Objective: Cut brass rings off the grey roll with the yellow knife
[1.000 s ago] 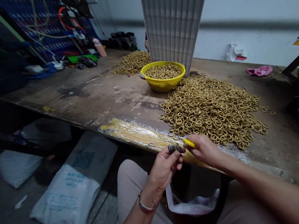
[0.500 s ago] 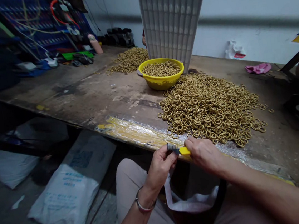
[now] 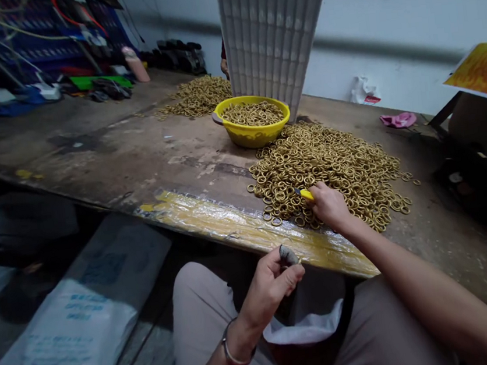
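Observation:
My right hand (image 3: 328, 203) is closed around a yellow utility knife (image 3: 306, 194), its dark tip pointing left. It rests at the near left part of a large pile of gold-coloured rings (image 3: 351, 161). Lower down, in front of the table edge, my left hand (image 3: 276, 281) is pinched closed. A grey wrap (image 3: 287, 255) covers its index finger. A small gold edge, seemingly of a ring, shows at the fingertips; the rest is hidden. Under that hand, between my knees, hangs the white lining (image 3: 307, 330) of an open container.
On the table (image 3: 135, 154) stands a yellow basin (image 3: 256, 137) filled with rings, before a tall stack of grey trays (image 3: 270, 33). A second ring pile (image 3: 201, 96) lies behind, near another person's hand (image 3: 224, 67). A white sack (image 3: 78, 318) lies on the floor at left.
My right hand has moved with the knife up and away from my left hand, onto the ring pile. My left hand has dropped slightly, still pinched. The view has shifted to the right.

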A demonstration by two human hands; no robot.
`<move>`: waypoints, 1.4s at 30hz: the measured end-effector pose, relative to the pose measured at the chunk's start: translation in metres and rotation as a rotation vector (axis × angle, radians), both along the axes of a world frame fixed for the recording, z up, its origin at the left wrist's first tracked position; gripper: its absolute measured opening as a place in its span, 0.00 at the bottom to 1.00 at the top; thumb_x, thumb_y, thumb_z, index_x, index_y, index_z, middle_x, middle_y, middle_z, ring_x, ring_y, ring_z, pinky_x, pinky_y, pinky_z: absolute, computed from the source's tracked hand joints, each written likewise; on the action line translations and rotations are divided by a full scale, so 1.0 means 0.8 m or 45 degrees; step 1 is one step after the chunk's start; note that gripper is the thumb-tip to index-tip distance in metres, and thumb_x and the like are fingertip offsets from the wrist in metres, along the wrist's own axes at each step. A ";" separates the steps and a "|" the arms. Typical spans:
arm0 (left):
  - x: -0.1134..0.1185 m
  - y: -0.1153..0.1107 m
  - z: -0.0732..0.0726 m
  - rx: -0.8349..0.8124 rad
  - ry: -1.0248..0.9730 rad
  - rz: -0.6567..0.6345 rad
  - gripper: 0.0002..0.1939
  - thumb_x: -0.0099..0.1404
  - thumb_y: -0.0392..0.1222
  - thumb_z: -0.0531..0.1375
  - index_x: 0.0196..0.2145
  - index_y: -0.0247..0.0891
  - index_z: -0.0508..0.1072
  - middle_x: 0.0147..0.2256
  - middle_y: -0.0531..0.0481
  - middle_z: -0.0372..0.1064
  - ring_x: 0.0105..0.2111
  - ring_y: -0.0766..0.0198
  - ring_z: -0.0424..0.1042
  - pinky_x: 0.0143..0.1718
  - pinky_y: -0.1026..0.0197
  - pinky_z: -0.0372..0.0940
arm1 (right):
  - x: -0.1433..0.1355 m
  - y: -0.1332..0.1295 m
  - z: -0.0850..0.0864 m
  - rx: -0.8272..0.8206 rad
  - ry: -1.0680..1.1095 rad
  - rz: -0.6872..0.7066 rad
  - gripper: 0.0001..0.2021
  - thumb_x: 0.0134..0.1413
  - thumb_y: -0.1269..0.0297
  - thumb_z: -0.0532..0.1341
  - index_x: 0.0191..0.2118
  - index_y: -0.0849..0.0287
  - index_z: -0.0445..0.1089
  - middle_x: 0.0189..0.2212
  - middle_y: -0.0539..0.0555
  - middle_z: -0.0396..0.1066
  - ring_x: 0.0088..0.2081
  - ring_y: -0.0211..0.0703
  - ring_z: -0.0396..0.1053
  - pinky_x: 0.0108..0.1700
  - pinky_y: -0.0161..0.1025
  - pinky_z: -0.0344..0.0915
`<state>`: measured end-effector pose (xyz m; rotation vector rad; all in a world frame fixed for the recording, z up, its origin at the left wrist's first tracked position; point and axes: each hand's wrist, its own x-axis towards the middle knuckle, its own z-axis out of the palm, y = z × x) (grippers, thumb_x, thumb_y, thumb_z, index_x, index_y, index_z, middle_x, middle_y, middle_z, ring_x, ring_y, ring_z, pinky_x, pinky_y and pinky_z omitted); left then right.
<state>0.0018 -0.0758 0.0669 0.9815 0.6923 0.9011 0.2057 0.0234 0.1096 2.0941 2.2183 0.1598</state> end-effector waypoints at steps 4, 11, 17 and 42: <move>0.002 -0.001 -0.006 -0.334 -0.302 -0.074 0.16 0.57 0.49 0.65 0.34 0.37 0.66 0.24 0.53 0.65 0.19 0.71 0.59 0.17 0.70 0.48 | 0.005 0.005 -0.011 -0.016 0.108 -0.039 0.09 0.60 0.68 0.54 0.41 0.60 0.71 0.42 0.59 0.69 0.37 0.43 0.70 0.36 0.36 0.58; -0.001 0.016 -0.011 -0.397 -0.204 0.177 0.19 0.56 0.53 0.67 0.30 0.35 0.66 0.23 0.54 0.66 0.16 0.75 0.59 0.13 0.74 0.44 | -0.011 -0.035 0.012 -0.315 1.275 0.090 0.13 0.57 0.58 0.56 0.27 0.59 0.65 0.19 0.46 0.58 0.21 0.33 0.54 0.26 0.32 0.53; -0.003 0.020 0.000 -0.278 -0.041 0.191 0.23 0.54 0.56 0.68 0.36 0.34 0.68 0.22 0.54 0.69 0.12 0.76 0.57 0.11 0.74 0.43 | -0.037 -0.072 0.039 -0.675 1.500 0.423 0.10 0.51 0.60 0.59 0.25 0.60 0.62 0.21 0.45 0.56 0.25 0.32 0.53 0.28 0.30 0.52; -0.017 0.017 0.018 -0.146 -0.042 0.218 0.17 0.56 0.50 0.69 0.33 0.34 0.71 0.27 0.50 0.70 0.19 0.74 0.60 0.16 0.72 0.51 | -0.039 -0.094 0.034 -0.193 0.495 0.516 0.05 0.53 0.75 0.55 0.31 0.59 0.64 0.31 0.52 0.67 0.31 0.37 0.63 0.32 0.33 0.53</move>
